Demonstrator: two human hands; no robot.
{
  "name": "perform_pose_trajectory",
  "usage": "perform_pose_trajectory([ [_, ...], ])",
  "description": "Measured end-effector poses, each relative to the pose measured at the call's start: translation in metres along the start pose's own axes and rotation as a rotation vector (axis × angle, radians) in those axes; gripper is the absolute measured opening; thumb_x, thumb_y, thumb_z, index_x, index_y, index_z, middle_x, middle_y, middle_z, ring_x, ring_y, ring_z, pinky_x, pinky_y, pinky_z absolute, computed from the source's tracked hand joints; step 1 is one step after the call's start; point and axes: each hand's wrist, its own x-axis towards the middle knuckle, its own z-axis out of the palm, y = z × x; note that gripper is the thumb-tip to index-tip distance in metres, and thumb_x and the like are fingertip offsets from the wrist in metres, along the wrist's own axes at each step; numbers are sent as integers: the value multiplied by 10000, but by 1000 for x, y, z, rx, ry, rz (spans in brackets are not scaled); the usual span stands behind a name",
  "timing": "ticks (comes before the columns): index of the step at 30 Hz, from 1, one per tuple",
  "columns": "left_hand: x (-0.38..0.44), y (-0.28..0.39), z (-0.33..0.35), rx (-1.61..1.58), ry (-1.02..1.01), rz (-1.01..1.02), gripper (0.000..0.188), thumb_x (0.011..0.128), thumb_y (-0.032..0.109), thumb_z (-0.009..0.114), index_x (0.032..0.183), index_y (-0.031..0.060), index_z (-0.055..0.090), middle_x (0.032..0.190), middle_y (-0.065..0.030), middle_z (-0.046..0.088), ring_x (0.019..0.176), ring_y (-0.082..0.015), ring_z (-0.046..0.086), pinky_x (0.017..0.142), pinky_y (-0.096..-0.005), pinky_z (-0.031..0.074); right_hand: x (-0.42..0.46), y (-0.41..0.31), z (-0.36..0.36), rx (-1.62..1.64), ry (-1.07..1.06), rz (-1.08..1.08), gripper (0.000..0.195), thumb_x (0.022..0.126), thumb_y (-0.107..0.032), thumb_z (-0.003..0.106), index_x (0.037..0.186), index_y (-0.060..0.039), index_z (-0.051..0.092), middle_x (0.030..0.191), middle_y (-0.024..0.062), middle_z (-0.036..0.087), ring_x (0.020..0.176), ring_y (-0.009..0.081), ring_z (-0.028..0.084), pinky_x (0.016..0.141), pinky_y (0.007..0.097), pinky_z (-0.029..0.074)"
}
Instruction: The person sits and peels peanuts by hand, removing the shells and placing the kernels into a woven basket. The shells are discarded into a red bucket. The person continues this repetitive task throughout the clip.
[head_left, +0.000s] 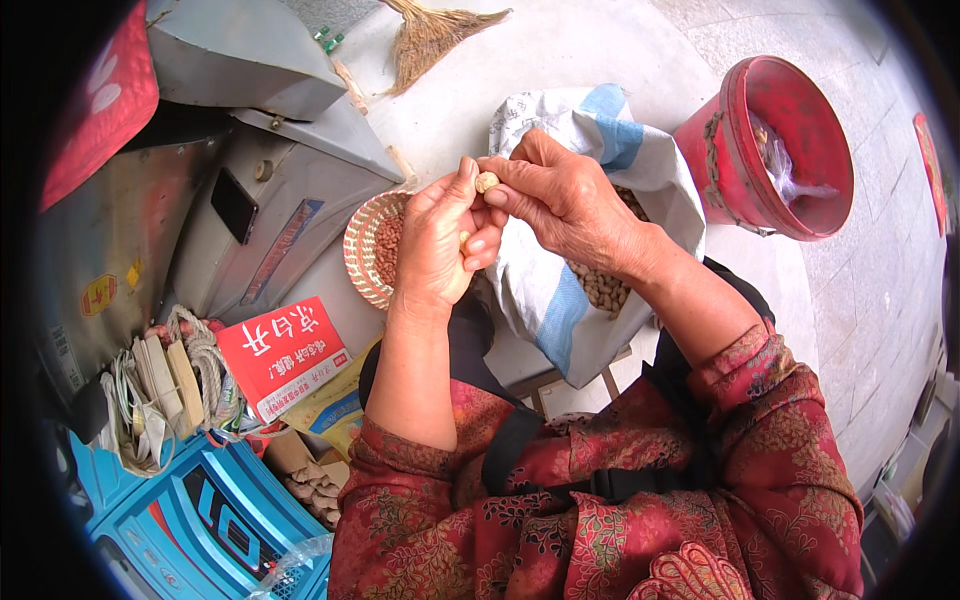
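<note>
An unshelled peanut (486, 181) is pinched between the fingertips of both my hands. My left hand (442, 232) is palm up, and its curled lower fingers hold another pale peanut (464, 240). The thumb and forefinger of my right hand (562, 195) grip the first peanut from the right. Behind my left hand stands a woven basket (358, 255) with reddish shelled peanut kernels (388, 247), partly hidden. Below my right hand lies an open white woven sack (525, 300) with blue stripes, with unshelled peanuts (604, 289) inside.
A red bucket (697, 161) holding a plastic bag stands right of the sack. A straw broom (435, 37) lies at the top. On the left are a metal cabinet (300, 180) with a phone (234, 205) on it, a red printed box (281, 356), rope (206, 360) and a blue case (172, 517).
</note>
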Motion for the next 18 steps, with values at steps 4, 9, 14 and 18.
perform_pose_trajectory([
  [4, 0, 0, 1, 15, 19, 11, 297, 964, 315, 465, 860, 46, 534, 674, -46, 509, 407, -62, 365, 334, -180, 269, 0, 3, 4, 0, 71, -60, 217, 805, -149, 650, 995, -45, 637, 769, 110, 520, 675, 284, 584, 594, 366, 489],
  [9, 0, -5, 7, 144, 103, 62, 326, 919, 367, 551, 827, 54, 569, 613, 13, 479, 419, -26, 345, 346, -174, 241, -1, 6, 8, -30, 106, -116, 179, 786, -135, 660, 924, -25, 632, 753, 111, 511, 646, 293, 578, 563, 375, 485],
  [14, -1, -7, 10, 255, 151, 122, 338, 920, 377, 548, 808, 59, 567, 603, 26, 475, 415, -20, 341, 342, -176, 229, -2, 7, 8, -79, 9, -96, 122, 812, -93, 641, 877, 5, 608, 743, 123, 528, 645, 282, 554, 572, 355, 459],
  [18, -2, -7, 7, 259, 170, 231, 376, 911, 407, 549, 879, 33, 563, 632, 20, 487, 434, -23, 352, 359, -176, 235, 0, 4, 5, 0, 37, -43, 131, 852, -116, 612, 842, 14, 596, 690, 126, 531, 637, 260, 531, 573, 327, 437],
])
